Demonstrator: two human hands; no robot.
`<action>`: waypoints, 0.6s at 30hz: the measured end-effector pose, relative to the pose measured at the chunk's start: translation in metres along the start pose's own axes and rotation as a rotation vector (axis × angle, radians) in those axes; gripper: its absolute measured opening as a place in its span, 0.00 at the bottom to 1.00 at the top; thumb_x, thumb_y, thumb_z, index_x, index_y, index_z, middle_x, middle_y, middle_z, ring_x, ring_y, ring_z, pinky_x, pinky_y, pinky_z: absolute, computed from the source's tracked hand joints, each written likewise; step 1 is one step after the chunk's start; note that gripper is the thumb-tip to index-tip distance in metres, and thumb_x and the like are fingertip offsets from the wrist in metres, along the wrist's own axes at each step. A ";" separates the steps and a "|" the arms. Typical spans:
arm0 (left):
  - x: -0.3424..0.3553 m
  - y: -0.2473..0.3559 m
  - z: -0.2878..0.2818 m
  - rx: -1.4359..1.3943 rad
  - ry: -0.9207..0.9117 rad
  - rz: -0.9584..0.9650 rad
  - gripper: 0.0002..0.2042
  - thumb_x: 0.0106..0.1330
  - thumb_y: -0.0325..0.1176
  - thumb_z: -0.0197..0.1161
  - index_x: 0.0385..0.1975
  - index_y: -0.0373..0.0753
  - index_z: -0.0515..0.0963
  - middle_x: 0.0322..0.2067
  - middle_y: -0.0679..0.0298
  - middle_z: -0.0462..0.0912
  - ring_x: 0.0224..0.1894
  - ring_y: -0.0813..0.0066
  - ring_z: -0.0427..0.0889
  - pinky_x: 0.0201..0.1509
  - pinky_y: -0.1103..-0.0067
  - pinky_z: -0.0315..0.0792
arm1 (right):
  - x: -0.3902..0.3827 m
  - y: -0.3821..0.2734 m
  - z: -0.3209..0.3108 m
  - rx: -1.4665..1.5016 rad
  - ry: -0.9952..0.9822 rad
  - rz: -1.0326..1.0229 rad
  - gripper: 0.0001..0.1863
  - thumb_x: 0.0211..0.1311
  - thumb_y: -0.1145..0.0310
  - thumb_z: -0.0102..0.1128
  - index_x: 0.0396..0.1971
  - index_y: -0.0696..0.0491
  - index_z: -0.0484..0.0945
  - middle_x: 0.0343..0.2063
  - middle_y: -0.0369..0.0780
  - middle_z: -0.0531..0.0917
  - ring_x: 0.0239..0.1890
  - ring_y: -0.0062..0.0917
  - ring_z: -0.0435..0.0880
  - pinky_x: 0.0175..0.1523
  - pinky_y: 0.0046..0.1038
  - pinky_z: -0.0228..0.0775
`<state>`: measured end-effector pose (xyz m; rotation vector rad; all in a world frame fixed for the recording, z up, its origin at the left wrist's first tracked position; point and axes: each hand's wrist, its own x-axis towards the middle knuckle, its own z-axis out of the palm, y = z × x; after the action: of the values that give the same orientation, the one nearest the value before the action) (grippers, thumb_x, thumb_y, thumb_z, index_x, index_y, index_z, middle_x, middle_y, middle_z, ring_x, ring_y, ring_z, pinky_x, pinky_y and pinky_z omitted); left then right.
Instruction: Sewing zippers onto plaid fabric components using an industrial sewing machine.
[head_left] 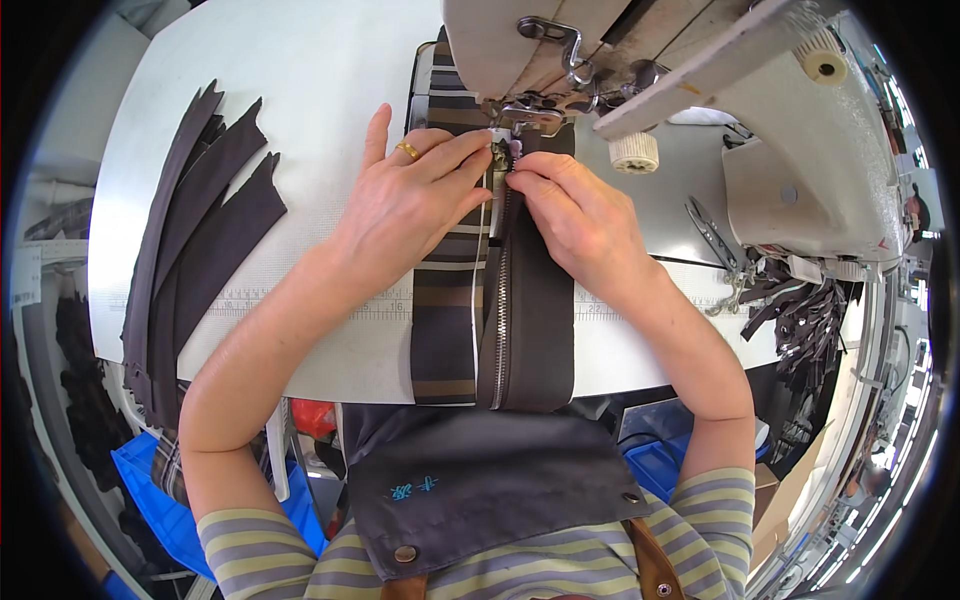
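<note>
A dark fabric strip with a metal zipper (503,320) lies beside a striped fabric strip (445,330), both running under the sewing machine's presser foot (520,125). My left hand (410,195), with a gold ring, is over the striped strip. Its little finger sticks out, while the thumb and other fingers close on the fabric edge beside the foot. On the other side, my right hand (580,215) pinches the zipper tape near its top end. The fingertips of both hands nearly meet in front of the foot and partly hide the fabric there.
Several dark fabric pieces (190,230) lie at the table's left. The machine head (570,50) overhangs the work. Thread snips (712,235) rest to the right, near a heap of dark zipper pieces (800,310). A blue bin (165,500) stands below the table.
</note>
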<state>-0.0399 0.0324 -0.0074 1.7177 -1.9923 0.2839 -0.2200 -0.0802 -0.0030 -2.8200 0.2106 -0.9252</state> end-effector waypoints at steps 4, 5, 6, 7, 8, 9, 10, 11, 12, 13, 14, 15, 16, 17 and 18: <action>-0.002 0.001 -0.003 0.014 0.015 -0.003 0.16 0.57 0.37 0.65 0.44 0.40 0.79 0.49 0.72 0.78 0.49 0.75 0.74 0.65 0.48 0.50 | 0.004 0.000 0.002 0.070 0.066 -0.017 0.14 0.46 0.79 0.60 0.37 0.58 0.79 0.40 0.39 0.80 0.31 0.30 0.81 0.35 0.28 0.76; -0.003 0.000 -0.004 0.016 0.012 -0.008 0.16 0.57 0.37 0.65 0.44 0.40 0.79 0.49 0.72 0.78 0.49 0.75 0.74 0.65 0.48 0.50 | 0.005 0.001 0.003 0.069 0.064 -0.021 0.14 0.46 0.79 0.60 0.37 0.58 0.79 0.40 0.39 0.80 0.31 0.30 0.81 0.35 0.28 0.76; -0.003 -0.001 -0.006 0.026 -0.018 -0.021 0.16 0.58 0.37 0.64 0.46 0.41 0.79 0.50 0.72 0.78 0.50 0.74 0.74 0.65 0.49 0.49 | 0.006 0.001 0.004 0.091 0.067 -0.016 0.14 0.46 0.79 0.60 0.37 0.58 0.79 0.40 0.39 0.79 0.30 0.30 0.81 0.34 0.28 0.76; -0.004 -0.002 -0.007 0.037 -0.032 -0.031 0.16 0.60 0.37 0.63 0.47 0.41 0.79 0.50 0.72 0.78 0.50 0.73 0.74 0.66 0.51 0.47 | 0.007 0.001 0.005 0.122 0.061 -0.012 0.14 0.46 0.78 0.60 0.37 0.58 0.79 0.39 0.38 0.79 0.30 0.30 0.81 0.34 0.29 0.76; -0.003 -0.003 -0.007 0.038 -0.048 -0.032 0.16 0.60 0.37 0.63 0.47 0.41 0.79 0.50 0.72 0.78 0.50 0.73 0.74 0.66 0.51 0.47 | 0.007 0.001 0.005 0.114 0.070 -0.011 0.14 0.46 0.78 0.60 0.37 0.58 0.79 0.39 0.38 0.79 0.30 0.30 0.81 0.34 0.29 0.76; -0.001 -0.005 -0.006 0.020 -0.033 -0.038 0.16 0.60 0.37 0.63 0.47 0.41 0.79 0.50 0.72 0.78 0.50 0.73 0.74 0.66 0.50 0.47 | 0.008 0.001 0.006 0.055 0.042 -0.001 0.14 0.47 0.78 0.60 0.37 0.58 0.79 0.39 0.38 0.79 0.29 0.29 0.80 0.33 0.29 0.75; 0.000 -0.006 -0.006 -0.002 -0.007 -0.048 0.16 0.60 0.37 0.63 0.47 0.41 0.79 0.49 0.72 0.79 0.50 0.73 0.75 0.66 0.50 0.47 | 0.007 0.001 0.006 -0.003 0.012 0.009 0.13 0.47 0.78 0.60 0.37 0.58 0.79 0.39 0.38 0.79 0.29 0.29 0.80 0.33 0.29 0.75; 0.001 -0.007 -0.005 0.002 -0.018 -0.045 0.16 0.60 0.37 0.63 0.47 0.41 0.79 0.49 0.72 0.79 0.50 0.73 0.75 0.66 0.50 0.47 | 0.007 0.001 0.006 -0.002 0.012 0.009 0.13 0.47 0.78 0.60 0.37 0.58 0.79 0.39 0.38 0.79 0.29 0.29 0.80 0.33 0.29 0.75; 0.002 -0.007 -0.003 0.009 -0.022 -0.023 0.16 0.60 0.37 0.63 0.47 0.41 0.79 0.49 0.72 0.79 0.50 0.73 0.75 0.66 0.50 0.47 | 0.006 0.001 0.005 -0.026 0.019 0.006 0.13 0.47 0.78 0.60 0.37 0.58 0.79 0.39 0.38 0.79 0.29 0.29 0.80 0.33 0.29 0.75; 0.003 -0.007 -0.002 0.013 -0.009 0.003 0.16 0.60 0.38 0.63 0.47 0.41 0.79 0.49 0.73 0.79 0.50 0.73 0.75 0.66 0.50 0.48 | 0.005 0.001 0.005 -0.049 0.026 0.005 0.13 0.47 0.78 0.60 0.37 0.58 0.79 0.39 0.38 0.79 0.30 0.29 0.80 0.33 0.29 0.75; 0.004 -0.007 -0.001 0.013 -0.029 -0.002 0.16 0.60 0.38 0.63 0.47 0.41 0.79 0.49 0.73 0.79 0.50 0.73 0.75 0.66 0.50 0.48 | 0.004 0.001 0.005 -0.048 0.024 0.007 0.13 0.47 0.78 0.60 0.37 0.58 0.79 0.39 0.38 0.79 0.30 0.29 0.80 0.33 0.29 0.75; 0.004 -0.007 0.000 0.024 -0.021 0.000 0.15 0.60 0.38 0.63 0.46 0.41 0.79 0.49 0.73 0.79 0.50 0.75 0.74 0.66 0.49 0.48 | 0.004 0.001 0.004 -0.047 0.011 0.014 0.14 0.47 0.78 0.60 0.37 0.58 0.79 0.39 0.37 0.79 0.30 0.29 0.80 0.33 0.29 0.75; 0.004 -0.006 0.000 0.035 -0.008 0.006 0.15 0.59 0.38 0.63 0.44 0.41 0.80 0.49 0.74 0.79 0.50 0.77 0.74 0.66 0.48 0.48 | 0.003 0.001 0.004 -0.046 -0.001 0.021 0.14 0.47 0.78 0.60 0.37 0.58 0.79 0.39 0.37 0.79 0.31 0.29 0.80 0.33 0.29 0.75; 0.004 -0.006 0.000 0.034 -0.015 0.004 0.15 0.59 0.38 0.63 0.44 0.41 0.80 0.49 0.74 0.79 0.50 0.77 0.74 0.66 0.48 0.48 | 0.003 0.001 0.004 -0.047 0.000 0.022 0.14 0.47 0.78 0.60 0.37 0.58 0.79 0.39 0.37 0.79 0.31 0.29 0.80 0.33 0.29 0.75; 0.004 -0.006 0.000 0.029 -0.031 0.001 0.16 0.60 0.38 0.63 0.46 0.41 0.79 0.50 0.73 0.78 0.50 0.75 0.74 0.66 0.49 0.48 | 0.003 0.001 0.004 -0.050 0.007 0.013 0.14 0.47 0.78 0.60 0.37 0.58 0.79 0.39 0.38 0.79 0.31 0.29 0.80 0.33 0.29 0.75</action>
<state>-0.0346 0.0279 -0.0061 1.7490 -2.0206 0.2888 -0.2159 -0.0816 -0.0046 -2.8577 0.2564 -0.9405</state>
